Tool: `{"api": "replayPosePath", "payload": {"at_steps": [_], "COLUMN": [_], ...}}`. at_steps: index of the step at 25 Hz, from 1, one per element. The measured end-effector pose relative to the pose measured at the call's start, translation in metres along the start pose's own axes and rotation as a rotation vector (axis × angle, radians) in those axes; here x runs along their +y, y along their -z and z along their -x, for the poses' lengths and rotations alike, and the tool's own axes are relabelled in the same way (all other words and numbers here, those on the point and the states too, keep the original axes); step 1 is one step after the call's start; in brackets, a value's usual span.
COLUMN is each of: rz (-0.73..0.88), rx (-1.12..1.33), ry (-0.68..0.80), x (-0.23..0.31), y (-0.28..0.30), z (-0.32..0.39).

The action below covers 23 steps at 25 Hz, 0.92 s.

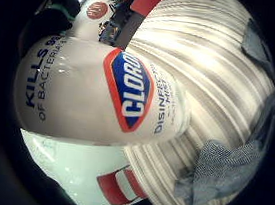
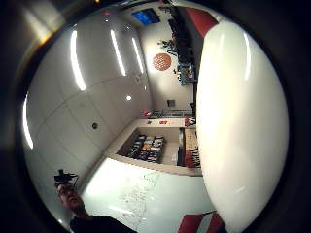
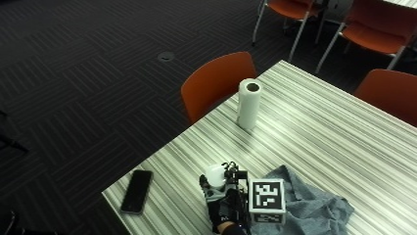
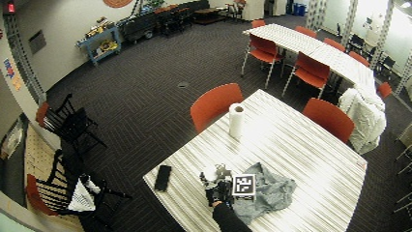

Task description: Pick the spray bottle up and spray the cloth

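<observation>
White curved body of the spray bottle (image 2: 243,131) is seen filling one side of the thumb-side palm view, close to the palm. No label is visible on this face. Beyond it, ceiling light strips (image 2: 77,60), a whiteboard (image 2: 146,194) with faint marks, and a round orange wall disc (image 2: 162,61) are seen.

Glossy plastic in a matt glove, on a striped laminate top

The bottle (image 1: 98,95) in the gloved hand (image 3: 224,208) is smooth white plastic, shiny enough to catch the ceiling lights, with a printed label. The glove looks like matt black fabric. Just beside the hand lies the cloth (image 3: 310,208), a soft, crumpled grey-blue weave. The table (image 3: 326,132) beneath has a smooth, faintly sheened striped finish. Beyond the hand stands a matt white paper roll (image 3: 248,103); at its other side lies a glossy black phone (image 3: 137,191).
</observation>
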State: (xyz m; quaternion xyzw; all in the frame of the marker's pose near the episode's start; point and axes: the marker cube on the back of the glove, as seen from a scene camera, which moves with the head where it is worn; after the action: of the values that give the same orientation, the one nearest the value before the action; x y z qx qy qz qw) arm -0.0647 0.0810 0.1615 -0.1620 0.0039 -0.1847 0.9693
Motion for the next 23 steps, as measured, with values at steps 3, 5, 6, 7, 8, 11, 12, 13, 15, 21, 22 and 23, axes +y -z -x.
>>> {"api": "replayPosePath", "payload": {"at_steps": [3,5,6,7,8,11,12,13,15,21,22,23], "rz": [0.008,0.014,0.017,0.019,0.021,0.032,0.035,0.039,0.047,0.084,0.090,0.096], "rx": [-0.004,0.009,0.015,0.019,0.021,0.030,0.033,0.037,0.051,0.038,0.033,0.029], "ry": [0.004,0.005,0.004,0.002,0.001,-0.004,-0.008,-0.010,-0.012,-0.008,-0.012,-0.015], "x": [0.000,-0.001,-0.001,-0.001,-0.001,-0.001,-0.001,0.000,0.000,0.008,0.011,0.013], "y": [-0.002,-0.003,-0.004,-0.004,-0.004,-0.003,-0.003,-0.002,-0.002,-0.006,-0.007,-0.009], "z": [0.003,0.000,-0.001,-0.002,-0.003,-0.006,-0.007,-0.008,-0.010,-0.003,-0.003,-0.003]}}
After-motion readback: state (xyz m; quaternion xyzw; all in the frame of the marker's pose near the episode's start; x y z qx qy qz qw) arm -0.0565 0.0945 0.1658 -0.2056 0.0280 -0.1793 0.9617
